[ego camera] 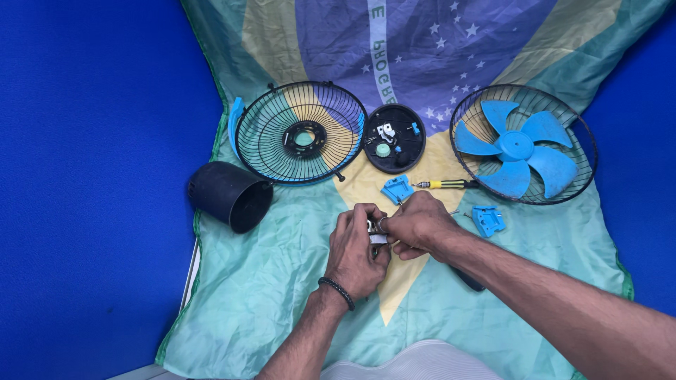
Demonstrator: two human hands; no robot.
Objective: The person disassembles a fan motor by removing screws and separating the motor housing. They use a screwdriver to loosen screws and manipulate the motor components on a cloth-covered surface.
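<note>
Both hands meet at the middle of the cloth, fingers pressed together around a small metal part [377, 226]: the left hand [358, 252] cups it from below, the right hand [417, 224] pinches it from above. They work over a green, yellow and blue flag cloth [267, 281] spread on a blue surface [91, 211]. Just beyond lie a blue clip [398, 188] and a screwdriver [443, 184]; farther off, a wire grille [301, 132], a black disc [395, 138], a blue fan blade [517, 146] and, left, a black cup-shaped housing [229, 195].

Wire grille [301, 134] glossy black metal; fan blade [516, 146] matt blue plastic; cloth [282, 281] creased
</note>
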